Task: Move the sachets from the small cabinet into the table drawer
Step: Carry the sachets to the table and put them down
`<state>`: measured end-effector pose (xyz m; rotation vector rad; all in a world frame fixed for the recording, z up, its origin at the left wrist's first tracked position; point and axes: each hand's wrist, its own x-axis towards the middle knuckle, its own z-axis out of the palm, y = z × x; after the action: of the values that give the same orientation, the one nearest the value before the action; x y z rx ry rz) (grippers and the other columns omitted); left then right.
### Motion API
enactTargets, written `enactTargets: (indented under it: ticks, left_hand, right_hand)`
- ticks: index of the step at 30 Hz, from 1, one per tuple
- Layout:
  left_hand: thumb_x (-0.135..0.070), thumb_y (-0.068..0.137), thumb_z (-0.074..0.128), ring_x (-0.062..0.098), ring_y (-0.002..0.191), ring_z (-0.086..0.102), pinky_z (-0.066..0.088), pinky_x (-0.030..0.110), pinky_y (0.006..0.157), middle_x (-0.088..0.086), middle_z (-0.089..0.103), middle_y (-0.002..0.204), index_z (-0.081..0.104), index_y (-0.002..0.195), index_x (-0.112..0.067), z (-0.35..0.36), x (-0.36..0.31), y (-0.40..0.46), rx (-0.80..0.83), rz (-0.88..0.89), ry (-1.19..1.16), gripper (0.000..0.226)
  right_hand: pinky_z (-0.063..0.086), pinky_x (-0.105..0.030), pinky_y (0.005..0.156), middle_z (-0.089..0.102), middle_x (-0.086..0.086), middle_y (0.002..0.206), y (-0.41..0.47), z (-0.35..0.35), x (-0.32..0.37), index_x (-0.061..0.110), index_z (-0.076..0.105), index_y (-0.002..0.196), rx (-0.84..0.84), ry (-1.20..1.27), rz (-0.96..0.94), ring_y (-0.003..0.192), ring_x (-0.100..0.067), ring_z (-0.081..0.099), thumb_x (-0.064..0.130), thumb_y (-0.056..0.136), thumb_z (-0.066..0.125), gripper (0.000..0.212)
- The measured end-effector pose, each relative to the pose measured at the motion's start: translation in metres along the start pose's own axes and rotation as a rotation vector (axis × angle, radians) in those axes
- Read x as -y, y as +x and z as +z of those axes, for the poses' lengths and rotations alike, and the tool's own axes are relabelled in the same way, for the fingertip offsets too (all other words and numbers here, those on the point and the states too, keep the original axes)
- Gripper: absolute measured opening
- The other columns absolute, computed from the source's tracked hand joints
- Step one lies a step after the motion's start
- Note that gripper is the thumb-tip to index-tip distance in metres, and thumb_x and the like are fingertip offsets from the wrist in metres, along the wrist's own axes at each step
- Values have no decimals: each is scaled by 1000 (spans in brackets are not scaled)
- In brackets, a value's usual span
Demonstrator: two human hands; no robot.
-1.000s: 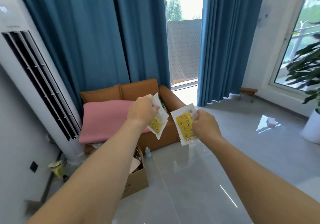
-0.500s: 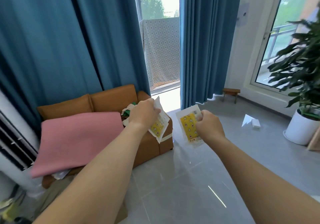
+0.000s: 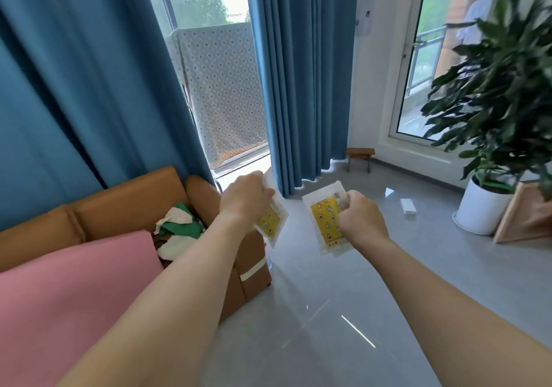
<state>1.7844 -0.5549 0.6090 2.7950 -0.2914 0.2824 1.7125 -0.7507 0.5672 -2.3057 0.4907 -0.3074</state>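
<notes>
1. Carrying step, by my read: both hands are loaded with sachets and held out in front over the grey floor (image 3: 343,312), so the pick from the small cabinet looks done and the drop into the table drawer is not yet done.
2. Neither the cabinet nor the table drawer shows in this view, so I cannot tell how near the drawer is.
3. Left hand (image 3: 243,197): fingers curled over the top edge of the left sachet (image 3: 270,222), the grip clenched on it, the packet hanging down below the knuckles with its yellow print facing right. There may be more than one packet in that grip; too bunched to say.
4. Right hand (image 3: 357,215): fist closed on the right edge of the right sachet (image 3: 324,221), pinching it so the flat yellow face shows toward the camera, tilted a little. A second clear edge shows behind it, so possibly a pair.
5. Pose: both forearms reach forward at about the same height, hands near each other but apart, sachets between them and not touching.
6. Around them: a brown sofa (image 3: 125,204) with a pink cushion (image 3: 74,291) to the left, blue curtains (image 3: 301,73) ahead, a potted plant (image 3: 493,102) to the right.
7. Next move, as I judge it: find the drawer, free a hand or fingers to open it if it is closed, then lay the packets in flat without letting the thin film slip.
</notes>
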Motion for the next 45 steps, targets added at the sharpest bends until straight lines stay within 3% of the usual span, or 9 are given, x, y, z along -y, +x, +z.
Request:
enactTargets:
  ticks: [7, 12, 19, 25, 28, 35, 38, 42, 45]
  left_hand:
    - [-33, 92, 51, 26, 77, 56, 39, 33, 63, 3, 56, 86, 46, 85, -18, 51, -77, 103, 8, 59, -25, 17]
    - [-32, 91, 52, 26, 75, 57, 38, 31, 59, 2, 56, 82, 47, 82, -17, 81, -121, 176, 7, 77, -19, 18]
    - [-27, 88, 51, 24, 66, 54, 35, 30, 51, 1, 54, 74, 44, 77, -15, 133, -190, 286, 28, 163, -81, 18]
    - [-29, 89, 50, 22, 69, 58, 43, 30, 55, -1, 58, 76, 48, 80, -17, 190, -284, 358, 88, 285, -120, 15]
    - [-31, 90, 50, 19, 66, 56, 37, 28, 51, -3, 57, 76, 46, 80, -19, 222, -337, 387, 117, 325, -118, 16]
    - [-33, 91, 50, 22, 73, 62, 54, 38, 68, 0, 62, 82, 52, 88, -18, 291, -441, 438, 209, 389, -124, 15]
    - [-33, 93, 50, 20, 72, 60, 54, 36, 66, -4, 58, 78, 51, 89, -21, 323, -478, 461, 243, 432, -87, 13]
    - [-34, 91, 50, 22, 77, 59, 49, 35, 65, -1, 60, 85, 52, 92, -20, 379, -530, 493, 297, 502, -39, 14]
    - [-36, 91, 50, 23, 78, 61, 52, 37, 68, 0, 63, 87, 54, 95, -21, 421, -576, 506, 358, 562, -17, 16]
  right_hand:
    - [38, -28, 52, 55, -3, 84, 115, -32, -46, 12, 53, 93, -67, -38, 44, 68, -18, 50, 5, 92, 42, 13]
    - [31, -25, 48, 55, -5, 85, 191, -52, -77, 12, 52, 95, -115, -59, 88, 74, -24, 51, 9, 95, 41, 12]
    - [39, -31, 65, 55, -9, 96, 295, -76, -120, 12, 51, 100, -173, -94, 186, 83, -27, 51, 13, 98, 37, 14]
    - [36, -32, 60, 51, -6, 86, 370, -122, -180, 12, 47, 94, -245, -120, 276, 80, -27, 50, 17, 99, 34, 15]
    - [34, -32, 59, 52, -6, 86, 406, -146, -220, 11, 46, 89, -279, -114, 299, 78, -28, 49, 15, 98, 35, 15]
    - [31, -29, 52, 56, -10, 91, 477, -192, -312, 11, 49, 91, -301, -116, 394, 78, -28, 50, 15, 97, 40, 12]
    - [30, -28, 50, 56, -7, 88, 505, -204, -346, 13, 51, 92, -318, -90, 448, 75, -27, 50, 14, 95, 41, 11]
    - [41, -32, 61, 56, -7, 86, 537, -216, -394, 13, 51, 88, -359, -56, 526, 79, -28, 53, 6, 88, 43, 10]
    - [45, -35, 67, 56, -6, 91, 549, -229, -435, 11, 54, 97, -402, -40, 574, 84, -28, 54, 6, 89, 44, 14]
